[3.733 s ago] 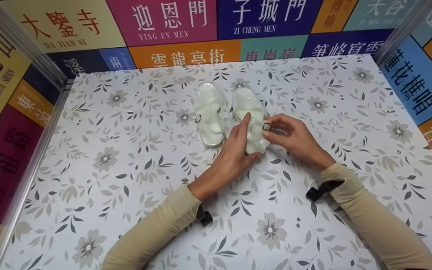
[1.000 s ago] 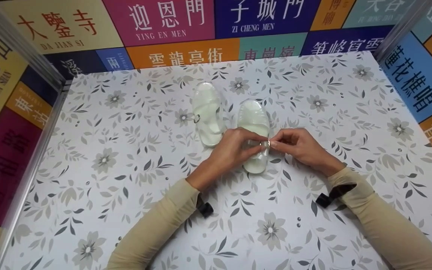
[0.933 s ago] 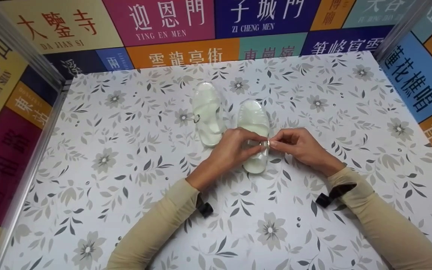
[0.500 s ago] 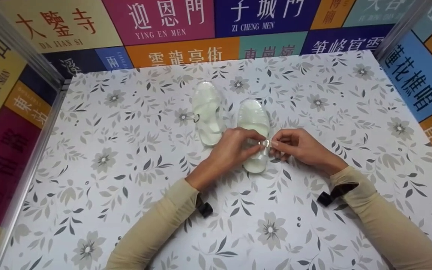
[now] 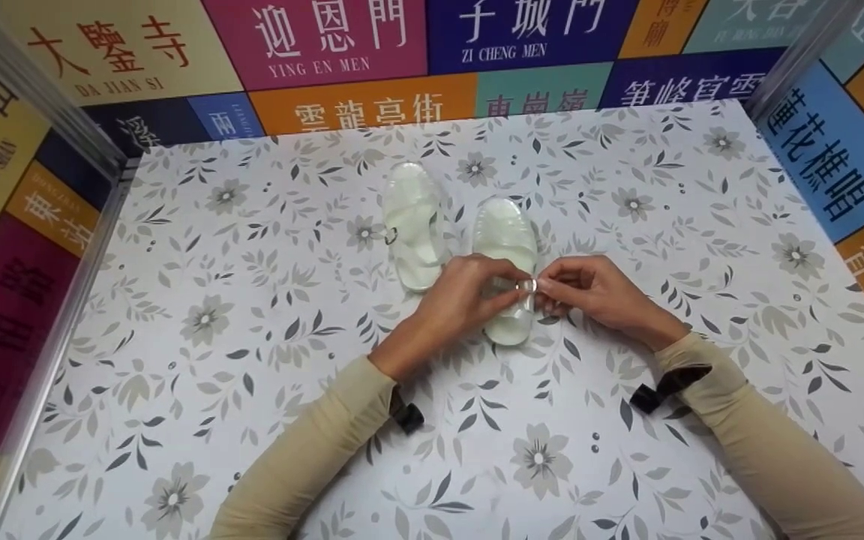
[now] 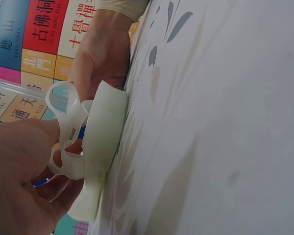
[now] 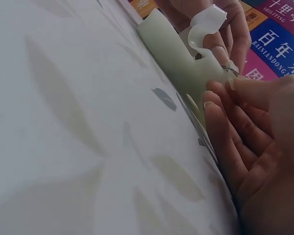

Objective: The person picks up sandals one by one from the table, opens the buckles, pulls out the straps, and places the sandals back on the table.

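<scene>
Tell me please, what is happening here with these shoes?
A person works on the nearer of two pale, translucent sandals on a flower-patterned table. The left hand and the right hand meet at the small metal buckle on the right sandal, both pinching the strap there. The left sandal lies untouched beside it.

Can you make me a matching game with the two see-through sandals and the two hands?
Things:
1. left sandal
2. right sandal
3. left hand
4. right hand

States:
A. pinches the strap at the buckle, from the right
B. lies alone, untouched
C. held between both hands
D. holds the strap from the left

Pairs: 1-B, 2-C, 3-D, 4-A
</scene>
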`<state>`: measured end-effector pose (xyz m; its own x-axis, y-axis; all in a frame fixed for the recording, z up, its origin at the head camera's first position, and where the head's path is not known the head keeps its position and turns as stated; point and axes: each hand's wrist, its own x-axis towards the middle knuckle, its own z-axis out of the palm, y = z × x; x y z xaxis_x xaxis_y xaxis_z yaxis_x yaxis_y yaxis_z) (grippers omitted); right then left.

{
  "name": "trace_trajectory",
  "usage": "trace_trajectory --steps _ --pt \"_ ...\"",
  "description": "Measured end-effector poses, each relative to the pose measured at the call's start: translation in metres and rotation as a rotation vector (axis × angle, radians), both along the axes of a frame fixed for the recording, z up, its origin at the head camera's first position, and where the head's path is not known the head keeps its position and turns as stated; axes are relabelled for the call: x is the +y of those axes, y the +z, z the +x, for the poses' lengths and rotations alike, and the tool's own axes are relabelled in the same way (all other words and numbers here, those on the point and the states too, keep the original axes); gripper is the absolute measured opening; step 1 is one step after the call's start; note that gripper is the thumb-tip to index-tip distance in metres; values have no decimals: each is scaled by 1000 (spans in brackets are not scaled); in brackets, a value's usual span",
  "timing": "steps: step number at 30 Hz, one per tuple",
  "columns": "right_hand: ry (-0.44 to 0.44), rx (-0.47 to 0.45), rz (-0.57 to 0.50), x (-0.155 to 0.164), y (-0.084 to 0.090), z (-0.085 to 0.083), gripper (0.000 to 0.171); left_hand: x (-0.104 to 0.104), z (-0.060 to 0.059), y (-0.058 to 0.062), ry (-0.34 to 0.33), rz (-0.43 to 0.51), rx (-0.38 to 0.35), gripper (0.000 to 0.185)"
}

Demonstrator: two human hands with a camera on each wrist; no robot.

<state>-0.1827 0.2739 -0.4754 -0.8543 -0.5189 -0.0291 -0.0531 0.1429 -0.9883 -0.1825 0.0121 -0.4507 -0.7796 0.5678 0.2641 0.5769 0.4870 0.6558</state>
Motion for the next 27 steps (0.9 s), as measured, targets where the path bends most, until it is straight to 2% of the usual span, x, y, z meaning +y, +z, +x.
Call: trace_trajectory --steps 4,15,27 --pt "31 -50 43 2 5 -1 25 -1 0 -1 -1 -7 -15 20" --pt "74 15 17 -1 -1 -1 20 0 -1 -1 -13 10 -8 21" --pt "110 9 28 -2 1 0 20 1 -1 -1 -9 6 1 19"
